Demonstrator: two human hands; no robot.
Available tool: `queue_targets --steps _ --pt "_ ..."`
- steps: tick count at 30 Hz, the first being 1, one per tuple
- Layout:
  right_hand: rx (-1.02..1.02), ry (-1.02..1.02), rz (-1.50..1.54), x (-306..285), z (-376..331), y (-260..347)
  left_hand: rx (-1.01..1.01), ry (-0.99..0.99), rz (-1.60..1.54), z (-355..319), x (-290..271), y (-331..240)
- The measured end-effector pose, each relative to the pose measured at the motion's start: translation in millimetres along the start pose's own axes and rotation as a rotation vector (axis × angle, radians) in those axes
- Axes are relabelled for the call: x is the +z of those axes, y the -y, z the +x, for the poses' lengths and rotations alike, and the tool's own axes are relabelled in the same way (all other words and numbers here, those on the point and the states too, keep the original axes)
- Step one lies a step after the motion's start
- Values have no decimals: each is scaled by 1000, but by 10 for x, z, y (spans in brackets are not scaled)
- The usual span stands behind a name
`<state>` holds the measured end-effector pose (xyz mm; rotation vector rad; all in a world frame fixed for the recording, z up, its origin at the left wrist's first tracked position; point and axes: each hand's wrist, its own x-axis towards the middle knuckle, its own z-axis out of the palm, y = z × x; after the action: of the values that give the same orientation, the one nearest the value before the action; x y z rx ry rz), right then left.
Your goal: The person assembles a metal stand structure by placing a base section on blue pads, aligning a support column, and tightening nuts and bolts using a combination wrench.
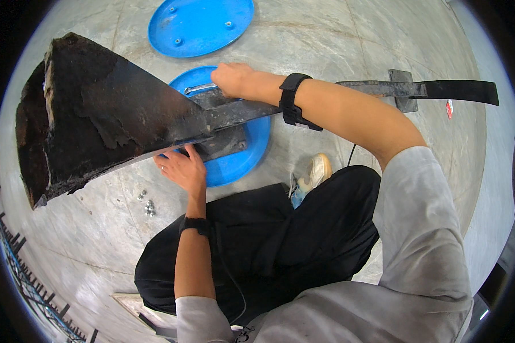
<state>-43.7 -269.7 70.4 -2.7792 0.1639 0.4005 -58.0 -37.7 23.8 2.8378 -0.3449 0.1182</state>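
A dark, scuffed metal piece lies across the view, with a big wedge-shaped head (103, 108) at the left and a long narrow bar (246, 113) running right. Below its middle is a round blue disc (243, 166) with a dark plate (226, 146) against it. On the far side of the bar, my right hand (233, 80) is closed around a silver wrench (200, 88), whose end shows over the disc. My left hand (182, 170) is at the near edge of the wedge, beside the disc, fingers apart; some fingertips are hidden by the metal.
Another blue disc (203, 28), with several small fittings, lies on the grey floor at the far side. Several silver nuts (149, 208) sit near my left knee. A flat plate (403, 103) is under the bar's right end, by a small red item (449, 108).
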Motion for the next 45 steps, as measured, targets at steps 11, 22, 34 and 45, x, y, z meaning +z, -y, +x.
queue_targets --steps 11,22,34,45 --pt "-11 79 55 -65 29 40 -5 -19 11 -2 20 -1" --pt "109 130 32 -76 59 56 23 -15 -35 1 -17 -26" --pt "51 90 8 17 64 -4 28 -67 0 2 42 11" --pt "-20 110 44 17 36 -68 27 -57 -34 9 26 33"
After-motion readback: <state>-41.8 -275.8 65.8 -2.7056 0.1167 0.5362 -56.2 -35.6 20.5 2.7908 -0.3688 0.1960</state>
